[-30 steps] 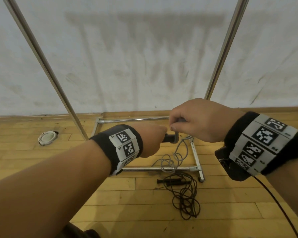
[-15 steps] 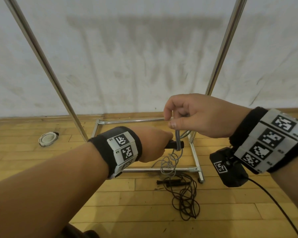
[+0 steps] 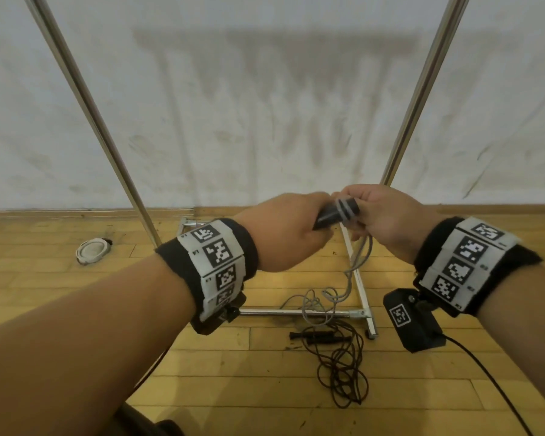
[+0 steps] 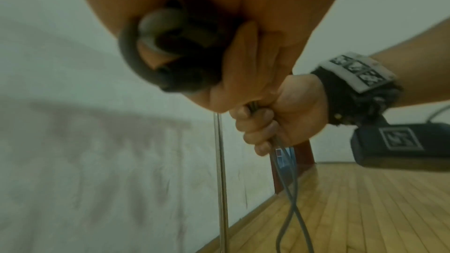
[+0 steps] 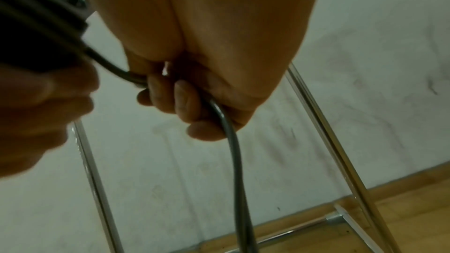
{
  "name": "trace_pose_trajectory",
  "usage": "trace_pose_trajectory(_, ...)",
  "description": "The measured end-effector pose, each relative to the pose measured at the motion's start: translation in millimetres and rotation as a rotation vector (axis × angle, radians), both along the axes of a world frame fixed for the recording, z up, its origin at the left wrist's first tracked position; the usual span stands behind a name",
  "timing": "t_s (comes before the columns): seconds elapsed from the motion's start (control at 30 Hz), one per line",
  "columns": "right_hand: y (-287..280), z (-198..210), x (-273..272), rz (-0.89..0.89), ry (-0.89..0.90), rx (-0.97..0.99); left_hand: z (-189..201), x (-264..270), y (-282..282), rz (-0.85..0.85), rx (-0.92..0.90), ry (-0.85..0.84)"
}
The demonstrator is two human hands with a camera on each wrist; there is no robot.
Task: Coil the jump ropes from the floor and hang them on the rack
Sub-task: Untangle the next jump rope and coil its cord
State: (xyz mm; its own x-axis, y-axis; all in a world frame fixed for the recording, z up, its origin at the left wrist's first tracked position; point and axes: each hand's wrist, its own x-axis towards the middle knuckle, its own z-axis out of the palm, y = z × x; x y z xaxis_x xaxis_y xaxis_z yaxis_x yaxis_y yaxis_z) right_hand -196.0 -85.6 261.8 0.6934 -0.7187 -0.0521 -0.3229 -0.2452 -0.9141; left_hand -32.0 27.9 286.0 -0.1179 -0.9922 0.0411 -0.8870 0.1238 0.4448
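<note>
My left hand (image 3: 291,229) grips the black handles (image 3: 335,213) of a grey jump rope, with turns of grey cord (image 3: 346,206) wound round their end. My right hand (image 3: 381,215) holds the grey cord (image 5: 233,141) right beside the handles. The cord hangs down to a loose tangle (image 3: 318,302) on the floor across the rack's base bar. A second, black jump rope (image 3: 340,369) lies in a heap on the floor with its handles (image 3: 315,336) beside it. In the left wrist view the handle ends (image 4: 180,49) sit in my palm.
The metal rack has two slanting uprights (image 3: 95,121) (image 3: 422,89) and a low base frame (image 3: 299,312) on the wooden floor, in front of a white wall. A white round object (image 3: 92,250) lies on the floor at the left.
Both hands have risen and come together. The right hand has wound grey cord round the handles, and less cord lies on the floor.
</note>
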Motion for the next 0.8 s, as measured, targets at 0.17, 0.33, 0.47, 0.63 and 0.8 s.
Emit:
trace_pose_trajectory(0.17, 10.5, -13.3, 16.7, -0.043, 0.093, 0.127, -1.2, 8.8, -10.0, 0.163, -0.098, 0.135)
trace_pose_trajectory(0.33, 26.3, -22.5, 22.7, -0.009, 0.255, 0.094, -2.5, 27.6, -18.2, 0.346, -0.096, 0.093)
trace_pose_trajectory(0.47, 36.3, -11.0, 25.2, 0.086, 0.485, -0.276, -12.6, 45.6, -24.1, 0.45, 0.011, -0.067)
trace_pose_trajectory(0.63, 47.9, 15.5, 29.5, 0.22, 0.625, -0.579, -25.9, 51.2, -28.5, 0.466, 0.135, -0.224)
trace_pose_trajectory(0.8, 46.9, 33.5, 19.9, 0.304, 0.669, -0.761, -32.9, 33.5, -27.7, 0.319, 0.235, -0.388)
